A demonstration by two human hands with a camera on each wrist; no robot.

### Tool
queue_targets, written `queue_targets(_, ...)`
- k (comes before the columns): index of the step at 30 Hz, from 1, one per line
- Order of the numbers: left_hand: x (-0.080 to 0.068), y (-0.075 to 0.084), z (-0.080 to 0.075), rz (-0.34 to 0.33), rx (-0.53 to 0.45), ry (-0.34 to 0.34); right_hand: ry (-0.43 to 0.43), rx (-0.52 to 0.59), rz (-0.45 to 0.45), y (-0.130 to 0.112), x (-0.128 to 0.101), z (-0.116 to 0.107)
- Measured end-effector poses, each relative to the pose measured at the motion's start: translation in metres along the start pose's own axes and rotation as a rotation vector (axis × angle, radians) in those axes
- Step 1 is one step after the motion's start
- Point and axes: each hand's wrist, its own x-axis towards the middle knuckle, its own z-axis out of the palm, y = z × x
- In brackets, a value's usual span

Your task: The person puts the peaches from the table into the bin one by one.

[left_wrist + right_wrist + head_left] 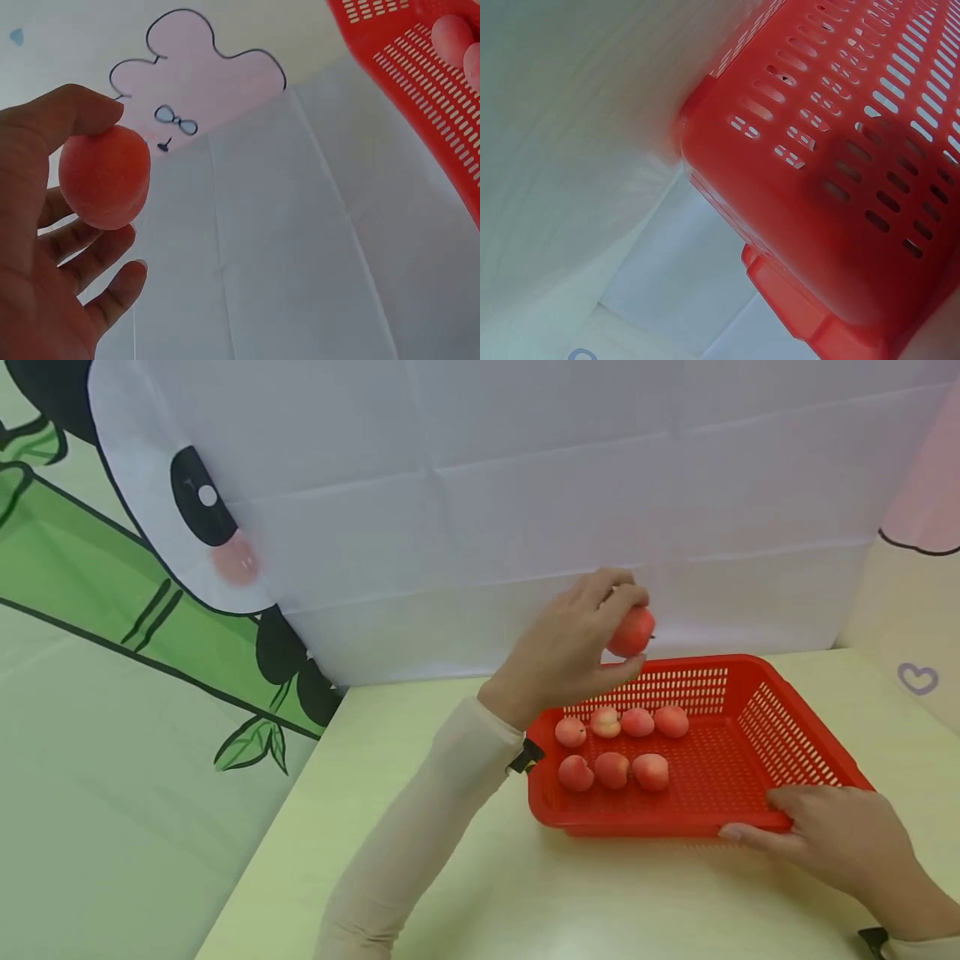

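My left hand [573,639] grips a red peach [632,632] above the back left of a red plastic basket [645,828]. In the left wrist view the thumb and fingers curl around that peach [105,178], its skin orange-red. My right hand [843,839] holds the basket's near right corner, thumb outside the front rim and fingers over the edge. Only a sliver of this hand [937,337] shows in the right wrist view, beside the slotted basket wall [780,187]. Inside, peaches sit in two rows on the left: several at the back, three in front, including a peach [650,772].
The basket stands on a pale yellow-green table [480,893]. A whitish cloth backdrop [525,527] with a cartoon panda rises right behind the table. Another printed panel [911,635] borders the right side.
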Motion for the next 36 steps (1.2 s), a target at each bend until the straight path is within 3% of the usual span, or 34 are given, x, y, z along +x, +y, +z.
queue_targets(5, 0.03, 0.012, 0.013, 0.059, 0.037, -0.223, -0.001, -0.001, -0.003, -0.002, -0.001, -0.002)
queue_targets(9, 0.047, 0.019, 0.041, 0.061, 0.037, -0.392, -0.053, -0.01, 0.015, 0.0, 0.001, -0.004)
queue_targets(13, 0.05, 0.027, 0.079, 0.042, 0.013, -0.54, -0.072, -0.002, 0.024, 0.0, -0.001, -0.003)
queue_targets(18, 0.051, 0.036, 0.116, -0.006, -0.068, -0.719, -0.016, 0.008, 0.001, -0.001, -0.002, -0.001)
queue_targets(25, 0.056, 0.043, 0.142, -0.087, -0.106, -0.814, -0.045, 0.007, 0.012, -0.002, -0.001, -0.004)
queue_targets(36, 0.049, 0.05, 0.159, -0.209, -0.075, -0.919, -0.036, 0.002, 0.009, -0.001, -0.001, -0.003)
